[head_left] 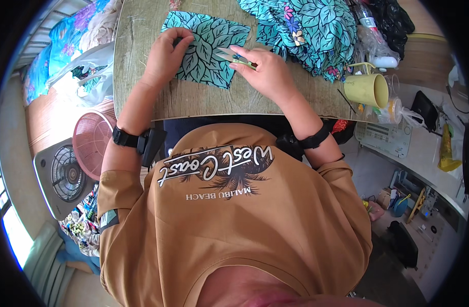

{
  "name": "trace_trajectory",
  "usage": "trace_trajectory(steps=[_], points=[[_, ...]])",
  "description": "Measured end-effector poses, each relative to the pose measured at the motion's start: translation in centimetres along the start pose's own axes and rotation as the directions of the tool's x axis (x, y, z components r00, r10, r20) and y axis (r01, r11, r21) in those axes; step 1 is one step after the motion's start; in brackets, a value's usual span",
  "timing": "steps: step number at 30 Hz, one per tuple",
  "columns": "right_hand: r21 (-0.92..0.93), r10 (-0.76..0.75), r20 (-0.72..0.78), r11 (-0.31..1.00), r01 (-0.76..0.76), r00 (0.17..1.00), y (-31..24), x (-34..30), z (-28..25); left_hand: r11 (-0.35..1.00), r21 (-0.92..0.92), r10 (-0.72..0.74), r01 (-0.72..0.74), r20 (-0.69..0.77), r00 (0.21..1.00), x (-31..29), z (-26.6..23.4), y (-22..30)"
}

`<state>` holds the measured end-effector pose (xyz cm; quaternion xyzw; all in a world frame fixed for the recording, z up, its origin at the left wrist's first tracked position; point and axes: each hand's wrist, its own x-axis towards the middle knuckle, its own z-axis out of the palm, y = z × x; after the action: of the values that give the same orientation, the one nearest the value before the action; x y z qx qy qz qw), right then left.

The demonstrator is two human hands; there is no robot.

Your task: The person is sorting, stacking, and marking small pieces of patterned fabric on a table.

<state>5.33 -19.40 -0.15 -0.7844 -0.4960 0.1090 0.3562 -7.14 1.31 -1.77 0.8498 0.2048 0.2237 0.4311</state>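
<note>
Now, teal leaf-print fabric piece, left hand flat, fingers together, right hand fingers clamped on snips

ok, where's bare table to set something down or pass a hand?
Bare wood runs along the table's left side beside the left hand, and along the near edge below the leaf-print fabric piece and right hand. Crowded at far right: fabric pile, yellow mug, plastic bags.

A clear plastic bag lies crumpled at the wooden table's right edge; a black plastic bag sits at its far right corner.
</note>
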Motion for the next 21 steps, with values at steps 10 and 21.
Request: trace_trajectory(steps=[10, 21], points=[[-0.088, 0.010, -0.013, 0.996, -0.012, 1.000, -0.8, 2.9, 2.4, 0.995, 0.032, 0.091, -0.090, -0.033, 0.995, -0.4, 0.8, -0.5], [-0.113, -0.013, -0.002, 0.993, 0.013, 1.000, -0.4, 3.6, 3.1, 0.995, 0.018, 0.102, -0.101, -0.023, 0.995, -0.5, 0.8, -0.3]])
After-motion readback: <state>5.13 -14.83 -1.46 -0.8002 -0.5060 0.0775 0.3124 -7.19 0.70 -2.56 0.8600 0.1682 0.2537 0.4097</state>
